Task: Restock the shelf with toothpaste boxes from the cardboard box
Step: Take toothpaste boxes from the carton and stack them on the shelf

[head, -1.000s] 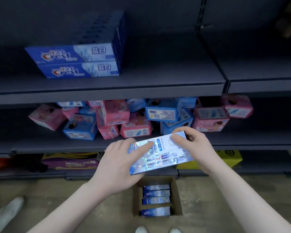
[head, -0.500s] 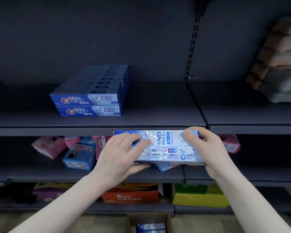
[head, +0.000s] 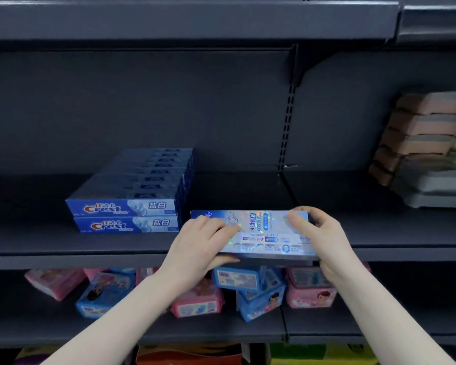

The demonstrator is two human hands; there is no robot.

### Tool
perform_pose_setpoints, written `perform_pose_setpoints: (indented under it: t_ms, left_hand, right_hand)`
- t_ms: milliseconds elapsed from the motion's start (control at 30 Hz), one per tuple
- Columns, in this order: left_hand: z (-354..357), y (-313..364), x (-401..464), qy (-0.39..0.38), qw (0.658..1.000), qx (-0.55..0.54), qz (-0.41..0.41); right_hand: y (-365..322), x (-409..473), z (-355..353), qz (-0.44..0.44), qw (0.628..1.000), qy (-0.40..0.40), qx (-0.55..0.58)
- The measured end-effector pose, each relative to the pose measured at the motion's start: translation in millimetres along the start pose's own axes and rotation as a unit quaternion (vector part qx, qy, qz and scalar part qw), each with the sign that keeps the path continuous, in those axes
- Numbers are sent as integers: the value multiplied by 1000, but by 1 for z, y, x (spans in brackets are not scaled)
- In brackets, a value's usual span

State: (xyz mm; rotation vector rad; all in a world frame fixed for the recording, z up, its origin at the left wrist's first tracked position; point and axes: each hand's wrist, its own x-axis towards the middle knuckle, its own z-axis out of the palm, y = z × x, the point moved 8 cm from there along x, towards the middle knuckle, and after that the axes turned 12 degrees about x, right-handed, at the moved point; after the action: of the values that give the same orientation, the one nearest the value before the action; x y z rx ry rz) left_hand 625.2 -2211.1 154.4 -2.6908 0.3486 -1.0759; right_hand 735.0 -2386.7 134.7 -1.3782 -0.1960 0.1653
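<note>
left hand fingers curled over left end, right hand pinching right end of one holographic toothpaste box, at shelf front edge, just right of crest stack, two tiers. lower shelf: heap of pink and blue packs, uncounted.

Just two bare forearms coming up from the bottom corners, no sleeves anywhere in sight. Left hand and right hand both bare too: no gloves, rings, watch or wristbands. Short, plain nails.
</note>
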Motion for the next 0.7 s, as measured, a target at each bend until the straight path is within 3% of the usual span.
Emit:
perform_pose_setpoints:
  t_ms: [367,700]
  left_hand:
    - [55,-27,23,-49,998,-12,-38]
    - [62,-34,19,-72,991,-74,-90]
  right_hand:
    - [16,62,8,6,1000,-23,6]
    - [12,83,13,2,985,-162,-51]
